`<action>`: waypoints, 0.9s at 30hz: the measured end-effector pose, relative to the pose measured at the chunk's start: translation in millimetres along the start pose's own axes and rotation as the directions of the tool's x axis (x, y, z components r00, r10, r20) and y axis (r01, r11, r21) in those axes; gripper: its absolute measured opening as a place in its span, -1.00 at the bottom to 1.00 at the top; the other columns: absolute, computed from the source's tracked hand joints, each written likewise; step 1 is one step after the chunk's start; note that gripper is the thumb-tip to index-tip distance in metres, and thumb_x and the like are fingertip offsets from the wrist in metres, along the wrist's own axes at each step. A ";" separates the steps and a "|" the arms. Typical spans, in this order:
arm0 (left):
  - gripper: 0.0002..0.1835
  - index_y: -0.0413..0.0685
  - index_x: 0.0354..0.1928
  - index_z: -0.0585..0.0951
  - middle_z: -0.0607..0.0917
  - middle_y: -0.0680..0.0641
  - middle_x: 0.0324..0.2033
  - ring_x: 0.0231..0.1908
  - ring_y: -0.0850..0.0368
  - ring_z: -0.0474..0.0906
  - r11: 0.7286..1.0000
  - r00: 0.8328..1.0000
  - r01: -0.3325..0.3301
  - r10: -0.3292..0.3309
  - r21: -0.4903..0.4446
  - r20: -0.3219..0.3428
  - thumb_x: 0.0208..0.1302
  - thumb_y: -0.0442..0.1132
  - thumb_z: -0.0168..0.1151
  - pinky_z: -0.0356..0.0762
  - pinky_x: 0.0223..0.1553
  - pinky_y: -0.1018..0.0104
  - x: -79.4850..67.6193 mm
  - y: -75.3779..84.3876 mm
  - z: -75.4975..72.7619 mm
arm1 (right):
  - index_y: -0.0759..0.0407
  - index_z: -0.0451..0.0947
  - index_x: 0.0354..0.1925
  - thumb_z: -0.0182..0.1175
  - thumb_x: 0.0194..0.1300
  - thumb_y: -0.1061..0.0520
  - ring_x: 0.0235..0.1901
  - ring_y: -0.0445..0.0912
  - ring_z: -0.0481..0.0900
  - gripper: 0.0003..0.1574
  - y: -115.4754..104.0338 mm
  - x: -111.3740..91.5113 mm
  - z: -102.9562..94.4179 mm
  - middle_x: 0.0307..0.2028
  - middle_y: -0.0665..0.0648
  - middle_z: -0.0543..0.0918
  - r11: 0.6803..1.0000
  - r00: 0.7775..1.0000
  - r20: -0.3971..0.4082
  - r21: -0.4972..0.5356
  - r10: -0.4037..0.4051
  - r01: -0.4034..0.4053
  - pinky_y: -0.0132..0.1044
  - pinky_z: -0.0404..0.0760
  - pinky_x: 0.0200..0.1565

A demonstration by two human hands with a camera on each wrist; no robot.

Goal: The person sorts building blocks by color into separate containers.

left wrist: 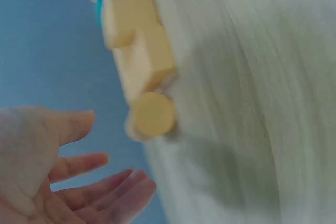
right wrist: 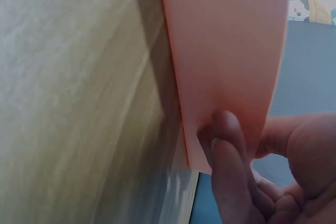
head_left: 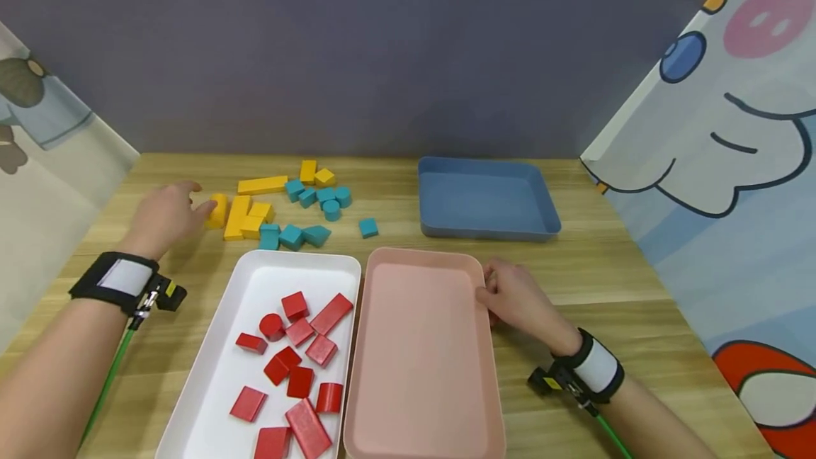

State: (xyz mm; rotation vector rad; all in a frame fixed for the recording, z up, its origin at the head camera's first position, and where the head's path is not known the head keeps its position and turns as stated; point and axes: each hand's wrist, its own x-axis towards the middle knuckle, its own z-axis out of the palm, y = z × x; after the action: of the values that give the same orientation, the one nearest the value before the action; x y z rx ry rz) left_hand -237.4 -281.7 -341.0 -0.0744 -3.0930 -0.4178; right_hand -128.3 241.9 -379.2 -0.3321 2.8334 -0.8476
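Observation:
My left hand (head_left: 167, 217) is at the far left of the table, fingers spread and holding nothing. Just beyond its thumb stands a yellow cylinder block (head_left: 218, 211); the left wrist view shows a gap between the hand (left wrist: 79, 171) and that cylinder (left wrist: 154, 115). Other yellow blocks (head_left: 237, 217) lie right beside it. My right hand (head_left: 519, 299) pinches the right side of a pink tray (head_left: 427, 353) near its far corner. In the right wrist view its fingers (right wrist: 229, 161) press the tray's outer wall (right wrist: 226, 40), with the thumb at the rim.
A white tray (head_left: 210, 381) with several red blocks (head_left: 300, 381) stands against the pink tray's left side. Several teal blocks (head_left: 292, 237) lie behind it, among the yellow ones. A blue tray (head_left: 487, 197) sits at the back right. A grey wall (head_left: 357, 55) rises behind the table.

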 end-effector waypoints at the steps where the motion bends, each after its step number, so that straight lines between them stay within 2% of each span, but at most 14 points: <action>1: -0.34 -0.50 0.21 0.35 0.48 -0.61 0.02 -0.04 -0.54 0.41 1.000 1.000 0.014 -0.014 0.006 0.022 0.35 0.00 0.04 0.38 -0.04 -0.35 6.0 -3.9 4.0 | 0.23 0.41 -0.26 0.11 0.26 0.15 -0.80 -0.15 0.41 -0.84 -0.3 0.8 0.6 -0.82 -0.08 0.48 1.000 1.000 0.010 0.003 0.006 -0.006 -0.35 0.34 -0.65; 3: -0.28 -0.50 0.26 0.29 0.43 -0.61 0.08 0.02 -0.57 0.35 1.000 0.997 0.026 -0.027 0.010 0.072 0.36 0.05 -0.01 0.33 0.05 -0.37 16.5 -9.2 11.7 | 0.21 0.40 -0.30 0.10 0.27 0.16 -0.80 -0.14 0.41 -0.88 -0.3 2.2 1.4 -0.82 -0.07 0.48 1.000 0.999 0.026 0.015 0.023 -0.024 -0.34 0.33 -0.68; 7: -0.30 -0.47 0.27 0.28 0.39 -0.61 0.13 0.08 -0.58 0.31 0.999 0.992 0.032 -0.033 0.013 0.122 0.37 0.04 -0.04 0.29 0.11 -0.37 29.4 -12.0 21.1 | 0.19 0.38 -0.32 0.10 0.25 0.19 -0.81 -0.13 0.37 -0.91 -0.7 3.7 0.1 -0.80 -0.03 0.43 0.999 0.999 0.021 0.016 0.030 -0.031 -0.35 0.29 -0.67; 14: -0.43 -0.47 0.17 0.40 0.44 -0.58 0.09 0.01 -0.48 0.38 1.000 0.993 0.026 -0.026 0.003 0.115 0.32 -0.09 0.00 0.33 0.07 -0.34 31.3 -7.3 17.6 | 0.19 0.40 -0.30 0.12 0.25 0.18 -0.81 -0.14 0.36 -0.90 -1.3 6.6 -1.7 -0.80 -0.04 0.40 1.000 1.000 0.015 -0.003 0.020 -0.020 -0.36 0.28 -0.65; 17: -0.47 -0.47 0.14 0.41 0.47 -0.57 0.05 -0.07 -0.46 0.42 0.999 0.998 0.034 -0.033 -0.021 0.060 0.31 -0.14 0.00 0.38 0.00 -0.31 27.5 -5.9 14.3 | 0.20 0.39 -0.32 0.12 0.24 0.19 -0.81 -0.14 0.36 -0.90 -2.2 7.8 -2.0 -0.80 -0.03 0.40 1.000 1.000 0.010 -0.012 0.016 -0.016 -0.35 0.28 -0.66; 19: -0.49 -0.47 0.15 0.41 0.47 -0.57 0.04 -0.08 -0.46 0.42 0.999 1.000 0.028 -0.028 -0.047 0.001 0.30 -0.17 -0.01 0.39 -0.04 -0.30 26.0 -4.3 12.7 | 0.19 0.39 -0.32 0.12 0.24 0.20 -0.81 -0.14 0.36 -0.90 -2.3 8.1 -1.6 -0.79 -0.03 0.40 1.000 1.000 0.007 -0.014 0.012 -0.012 -0.35 0.28 -0.67; 21: -0.52 -0.43 0.14 0.43 0.51 -0.55 0.01 -0.16 -0.43 0.44 0.997 0.997 0.002 -0.007 -0.071 -0.073 0.31 -0.19 -0.01 0.43 -0.16 -0.23 24.4 1.6 9.4 | 0.20 0.39 -0.32 0.12 0.23 0.20 -0.81 -0.14 0.38 -0.90 -2.1 8.1 -1.4 -0.79 -0.03 0.41 1.000 1.000 0.008 -0.007 0.008 -0.008 -0.34 0.31 -0.68; 24: -0.55 -0.37 0.13 0.48 0.56 -0.49 -0.06 -0.26 -0.33 0.46 0.991 0.984 -0.066 0.046 -0.113 -0.173 0.29 -0.20 0.04 0.43 -0.30 -0.12 21.2 21.5 2.3 | 0.21 0.39 -0.28 0.11 0.24 0.20 -0.82 -0.14 0.42 -0.90 -1.3 7.6 -1.3 -0.78 -0.03 0.44 1.000 1.000 0.023 0.012 0.007 -0.008 -0.32 0.36 -0.69; 27: -0.56 -0.33 0.12 0.50 0.59 -0.43 -0.11 -0.26 -0.24 0.46 0.977 0.968 -0.150 0.115 -0.149 -0.223 0.27 -0.21 0.11 0.47 -0.30 -0.06 16.6 51.2 -4.2 | 0.22 0.40 -0.26 0.11 0.26 0.21 -0.82 -0.14 0.43 -0.90 -0.4 6.7 -1.9 -0.78 -0.02 0.44 1.000 0.999 0.037 0.021 0.011 -0.012 -0.30 0.39 -0.69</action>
State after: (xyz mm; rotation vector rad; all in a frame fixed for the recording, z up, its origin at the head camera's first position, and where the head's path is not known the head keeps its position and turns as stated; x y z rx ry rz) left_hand -251.3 -232.8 -322.9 -0.2231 -2.8167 -0.6308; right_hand -135.1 240.8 -378.0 -0.3249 2.7873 -0.8593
